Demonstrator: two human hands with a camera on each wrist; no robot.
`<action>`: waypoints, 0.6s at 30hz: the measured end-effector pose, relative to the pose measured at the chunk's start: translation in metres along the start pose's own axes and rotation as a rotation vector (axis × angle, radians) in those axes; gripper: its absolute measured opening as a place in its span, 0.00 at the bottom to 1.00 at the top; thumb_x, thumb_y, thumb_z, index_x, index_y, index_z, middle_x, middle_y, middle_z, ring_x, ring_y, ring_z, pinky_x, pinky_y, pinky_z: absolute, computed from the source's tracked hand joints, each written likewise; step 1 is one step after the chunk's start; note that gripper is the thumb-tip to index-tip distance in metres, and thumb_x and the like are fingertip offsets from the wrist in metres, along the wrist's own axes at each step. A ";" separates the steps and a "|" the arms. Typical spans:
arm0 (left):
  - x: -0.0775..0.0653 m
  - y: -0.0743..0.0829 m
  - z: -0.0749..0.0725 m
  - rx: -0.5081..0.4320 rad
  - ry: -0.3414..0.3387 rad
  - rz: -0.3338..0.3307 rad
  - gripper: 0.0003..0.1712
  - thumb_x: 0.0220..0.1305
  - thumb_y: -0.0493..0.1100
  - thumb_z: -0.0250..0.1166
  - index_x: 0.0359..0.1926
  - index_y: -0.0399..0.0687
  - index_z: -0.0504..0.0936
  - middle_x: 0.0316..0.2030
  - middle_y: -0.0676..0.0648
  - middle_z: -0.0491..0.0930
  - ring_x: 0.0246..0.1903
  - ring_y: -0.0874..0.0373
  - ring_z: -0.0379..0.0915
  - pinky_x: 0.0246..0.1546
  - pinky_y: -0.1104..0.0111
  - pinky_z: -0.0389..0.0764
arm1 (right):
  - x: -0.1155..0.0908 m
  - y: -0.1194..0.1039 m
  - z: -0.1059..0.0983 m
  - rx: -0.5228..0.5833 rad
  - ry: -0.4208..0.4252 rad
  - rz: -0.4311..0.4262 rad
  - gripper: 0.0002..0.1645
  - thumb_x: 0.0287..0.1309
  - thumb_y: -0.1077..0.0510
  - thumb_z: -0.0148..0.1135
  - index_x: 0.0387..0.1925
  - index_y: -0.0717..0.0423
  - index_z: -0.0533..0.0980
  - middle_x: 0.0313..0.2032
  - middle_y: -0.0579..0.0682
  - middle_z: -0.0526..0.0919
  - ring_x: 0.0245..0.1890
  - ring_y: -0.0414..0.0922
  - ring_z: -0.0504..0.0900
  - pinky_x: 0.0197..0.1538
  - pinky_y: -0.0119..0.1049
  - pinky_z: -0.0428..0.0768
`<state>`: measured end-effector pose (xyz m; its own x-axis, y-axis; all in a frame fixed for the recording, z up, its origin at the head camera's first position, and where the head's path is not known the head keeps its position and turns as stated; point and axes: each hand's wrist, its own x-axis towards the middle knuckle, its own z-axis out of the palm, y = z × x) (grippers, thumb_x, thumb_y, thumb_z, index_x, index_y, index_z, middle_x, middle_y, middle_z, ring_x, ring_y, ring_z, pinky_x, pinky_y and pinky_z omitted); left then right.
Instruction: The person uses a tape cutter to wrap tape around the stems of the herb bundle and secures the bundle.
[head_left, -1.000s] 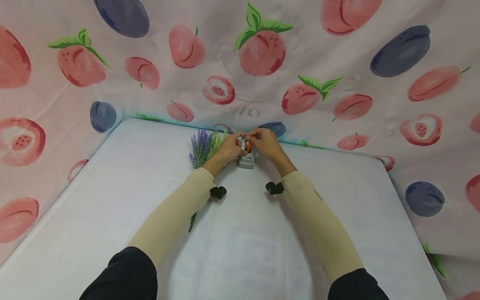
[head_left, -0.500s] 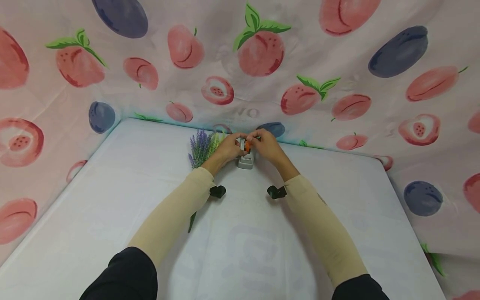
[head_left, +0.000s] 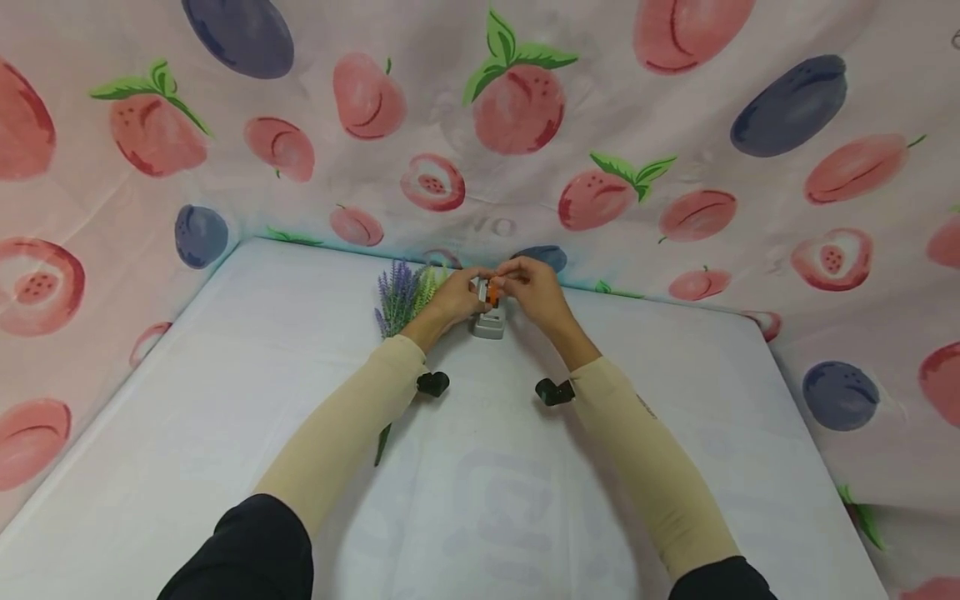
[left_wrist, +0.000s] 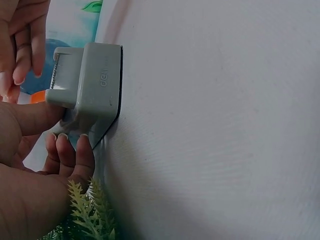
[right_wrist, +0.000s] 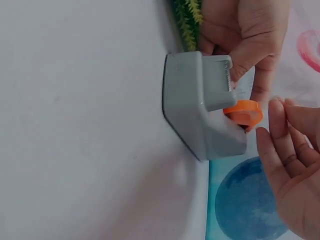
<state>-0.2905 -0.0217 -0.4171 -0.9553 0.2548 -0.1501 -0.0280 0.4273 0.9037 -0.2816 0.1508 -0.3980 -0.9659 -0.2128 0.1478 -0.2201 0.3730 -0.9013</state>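
Note:
A grey tape dispenser [head_left: 489, 323] with a toothed cutting edge stands at the far side of the table, its orange core [right_wrist: 247, 112] showing. My left hand [head_left: 454, 296] holds the dispenser from its left side. In the left wrist view its thumb lies by the cutter end, and the other fingertips [left_wrist: 84, 145] curl against the body. On the other side, my right hand [head_left: 534, 287] is raised close by the orange core, thumb and index fingertips [right_wrist: 277, 107] together. I cannot tell whether clear tape lies between them.
Artificial lavender [head_left: 397, 292] with purple and yellow-green sprigs lies left of the dispenser, its stem running under my left forearm. Fruit-printed cloth [head_left: 450, 100] rises behind the white table [head_left: 300, 333]. Black wrist mounts [head_left: 433, 383] jut inward from both sleeves.
The right forearm has shifted slightly outward, and its hand makes small movements beside the orange core. The left hand keeps its hold on the tape dispenser. The view drifts a little.

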 end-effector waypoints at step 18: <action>0.003 -0.002 -0.001 0.009 -0.010 0.005 0.33 0.65 0.33 0.70 0.68 0.57 0.75 0.28 0.45 0.72 0.22 0.56 0.61 0.25 0.65 0.64 | -0.007 -0.002 -0.002 -0.067 0.030 0.064 0.09 0.65 0.57 0.68 0.42 0.58 0.87 0.45 0.53 0.88 0.48 0.47 0.84 0.55 0.45 0.80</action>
<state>-0.2939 -0.0224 -0.4193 -0.9523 0.2657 -0.1502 -0.0209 0.4341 0.9006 -0.2744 0.1533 -0.3968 -0.9817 -0.1600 0.1037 -0.1655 0.4448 -0.8802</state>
